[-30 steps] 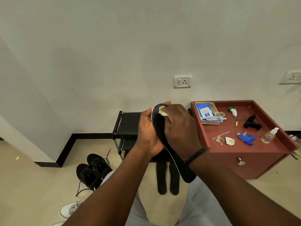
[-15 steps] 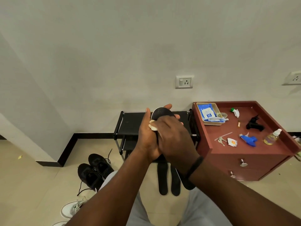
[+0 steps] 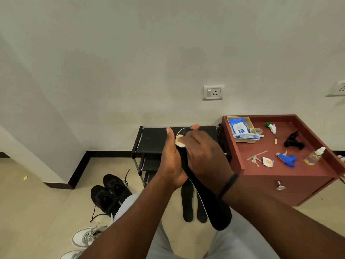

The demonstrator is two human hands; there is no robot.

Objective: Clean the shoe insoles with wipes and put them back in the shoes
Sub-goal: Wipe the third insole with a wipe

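Observation:
My left hand [image 3: 172, 161] grips a long black insole [image 3: 214, 204] with a white edge, held up in front of me with its toe end uppermost. My right hand [image 3: 204, 156] presses a crumpled pale wipe [image 3: 180, 141] against the insole's upper part, fingers curled over the wipe. Two more black insoles [image 3: 187, 206] lie side by side on the floor under my hands. A pair of black laced shoes [image 3: 112, 193] stands on the floor to the left. White sneakers [image 3: 85, 238] sit at the lower left.
A black shoe rack [image 3: 153, 139] stands against the wall. To the right, a red cabinet [image 3: 298, 176] carries a tray with a blue wipes pack [image 3: 239, 128], keys, a blue nozzle, a black object and a small spray bottle [image 3: 314, 156].
My right hand slid the wipe down the insole, then back up toward the toe end. The insole stayed in my left hand, and the view shifted slightly.

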